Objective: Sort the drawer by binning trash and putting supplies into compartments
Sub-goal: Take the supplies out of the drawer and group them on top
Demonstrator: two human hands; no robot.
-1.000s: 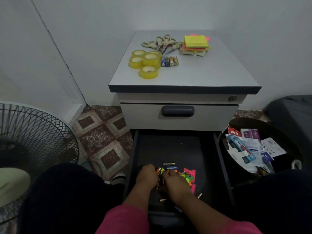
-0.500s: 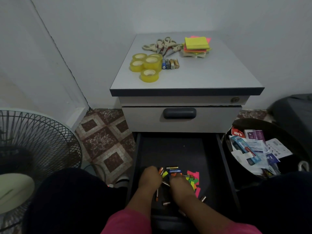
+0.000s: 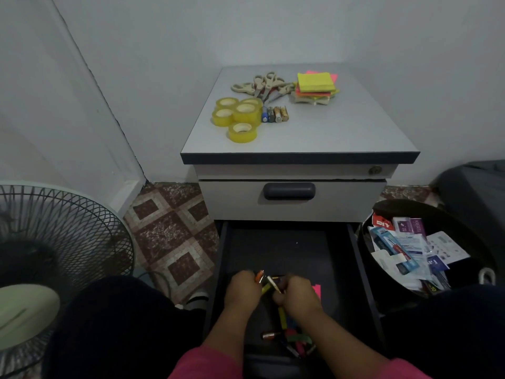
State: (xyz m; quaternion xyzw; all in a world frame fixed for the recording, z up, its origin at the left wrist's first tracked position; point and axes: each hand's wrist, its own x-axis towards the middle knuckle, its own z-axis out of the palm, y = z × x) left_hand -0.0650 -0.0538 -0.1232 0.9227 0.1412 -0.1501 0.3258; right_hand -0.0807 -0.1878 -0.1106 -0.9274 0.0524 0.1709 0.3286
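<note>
The black bottom drawer (image 3: 287,242) is pulled open in front of me. Both hands are inside it, near its front. My left hand (image 3: 241,289) and my right hand (image 3: 296,295) are curled round a bundle of small batteries (image 3: 266,280) held between them. More loose batteries (image 3: 272,335) and coloured paper scraps lie on the drawer floor between my forearms. A pink sticky note (image 3: 316,289) shows just right of my right hand. On the cabinet top (image 3: 341,132) lie tape rolls (image 3: 237,116), batteries (image 3: 274,114), scissors (image 3: 262,84) and stacked sticky notes (image 3: 315,86).
A black bin (image 3: 382,214) with wrappers and packaging (image 3: 410,250) stands right of the drawer. A floor fan (image 3: 54,242) stands at the left. The upper drawer (image 3: 289,191) is shut. My dark-clothed knees flank the open drawer.
Both hands have closed in on the batteries and lifted a bundle off the drawer floor. The camera view has tilted, so the cabinet sits lower in frame.
</note>
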